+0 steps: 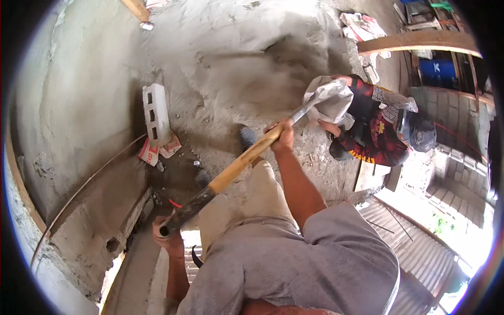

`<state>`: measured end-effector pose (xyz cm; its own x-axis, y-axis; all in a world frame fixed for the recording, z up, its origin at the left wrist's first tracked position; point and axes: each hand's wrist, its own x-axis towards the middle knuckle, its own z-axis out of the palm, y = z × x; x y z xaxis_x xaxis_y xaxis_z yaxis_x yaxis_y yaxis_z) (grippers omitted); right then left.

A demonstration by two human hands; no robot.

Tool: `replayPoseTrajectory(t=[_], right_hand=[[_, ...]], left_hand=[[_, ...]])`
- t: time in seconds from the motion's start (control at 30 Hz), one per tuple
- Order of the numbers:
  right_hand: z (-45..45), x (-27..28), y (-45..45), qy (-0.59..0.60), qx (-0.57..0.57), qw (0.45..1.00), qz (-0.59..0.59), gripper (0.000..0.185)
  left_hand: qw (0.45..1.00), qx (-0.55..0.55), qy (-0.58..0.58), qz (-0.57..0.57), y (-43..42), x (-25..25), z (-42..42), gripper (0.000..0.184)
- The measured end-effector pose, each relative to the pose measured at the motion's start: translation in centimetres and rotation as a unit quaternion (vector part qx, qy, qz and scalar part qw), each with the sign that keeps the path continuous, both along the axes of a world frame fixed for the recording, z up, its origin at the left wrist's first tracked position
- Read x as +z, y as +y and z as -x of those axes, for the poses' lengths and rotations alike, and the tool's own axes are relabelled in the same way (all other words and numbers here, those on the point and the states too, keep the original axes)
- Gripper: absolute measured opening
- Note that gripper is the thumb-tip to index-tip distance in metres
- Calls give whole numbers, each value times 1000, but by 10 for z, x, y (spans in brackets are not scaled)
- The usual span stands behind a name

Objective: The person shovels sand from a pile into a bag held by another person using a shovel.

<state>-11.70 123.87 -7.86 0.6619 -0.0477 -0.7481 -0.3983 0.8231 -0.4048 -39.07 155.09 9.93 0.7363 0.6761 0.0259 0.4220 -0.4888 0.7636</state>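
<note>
With both hands I hold a long-handled shovel [231, 176] slanting across in front of me. My left hand [167, 236] is closed around the dark, hollow rear end of its handle. Further up, my right hand [284, 137] wraps the yellow wooden shaft just below the metal socket. The metal end reaches a pale sack [336, 102], where the blade's outline is hard to make out. A co-worker [378, 123] bends over on the right with both hands at that sack. Beyond it lies grey powdery material [278, 73] on the rough floor.
A hollow concrete block [156, 114] stands on the left over torn red-and-white paper [149, 153]. A wooden beam [420, 41] crosses the upper right, near a blue drum [438, 71]. Corrugated metal sheeting [415, 247] lies at the lower right. Walls rise on the left.
</note>
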Motion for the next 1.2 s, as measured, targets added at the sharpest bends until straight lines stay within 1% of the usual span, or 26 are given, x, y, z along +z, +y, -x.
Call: replayPoseTrajectory(t=[0.03,0.07,0.1,0.13,0.17,0.23,0.3,0.37,0.43,0.47,0.53,0.57,0.6,0.63,0.67,0.7,0.73,0.77,0.8,0.87,0.93,0.97,1.0,1.07,1.13,1.2], right_hand=[[11,1,23,24,-3,1000,-8,21],[24,-10,41,42,23,999,-25,20],[37,-28,58,59,49,996,-41,19],[53,-57,76,91,106,990,3,18],[71,-87,94,121,161,978,48,17],[111,-126,135,151,234,961,15,16],[155,-155,186,252,269,930,6,16],[191,-148,232,284,327,900,39,18],[247,-176,258,292,358,886,-41,17],[253,-166,268,301,408,862,15,16],[273,-172,282,312,462,828,64,15],[296,-196,282,330,446,832,13,14],[296,-206,283,347,427,834,-37,13],[287,-223,274,291,418,859,53,13],[269,-231,263,230,406,873,143,13],[261,-287,247,217,354,909,48,17],[253,-343,231,211,301,928,-51,24],[188,-370,207,175,365,914,-12,23],[106,-364,206,282,354,891,26,23],[55,-366,210,289,354,887,70,22],[58,-370,205,346,294,884,112,16],[60,-361,205,343,291,886,111,16],[60,-348,207,359,271,884,131,13],[62,-328,207,372,246,882,153,11],[77,-307,205,348,257,891,135,9],[82,-278,202,354,266,886,135,9]], left_hand=[[1000,9,2,-3,7,-1,14,18],[988,115,46,91,13,-3,27,17],[954,219,87,185,20,-6,43,17],[933,267,89,224,30,-17,70,15],[920,310,92,223,32,-18,88,14],[892,370,133,222,46,-27,134,11],[861,419,186,218,61,-32,180,9],[844,455,207,193,71,-26,221,10],[833,480,213,173,72,-17,274,14],[822,499,210,173,73,-12,284,16],[813,522,227,121,55,0,227,16],[805,537,241,75,49,0,204,18],[802,540,245,70,52,-13,215,18],[828,495,201,169,59,-34,240,19],[864,427,217,153,66,-85,271,22],[896,358,227,132,73,-135,300,26],[921,255,296,-5,75,-185,321,26],[916,310,250,42,71,-223,246,25],[831,463,174,254,57,-220,144,20],[816,482,179,265,51,-234,81,16],[801,499,179,277,49,-244,101,14],[841,457,152,247,43,-243,102,13],[844,456,133,247,37,-234,89,12],[827,475,158,256,34,-219,93,9],[841,458,151,246,33,-201,96,7],[832,470,182,231,38,-186,115,6]])
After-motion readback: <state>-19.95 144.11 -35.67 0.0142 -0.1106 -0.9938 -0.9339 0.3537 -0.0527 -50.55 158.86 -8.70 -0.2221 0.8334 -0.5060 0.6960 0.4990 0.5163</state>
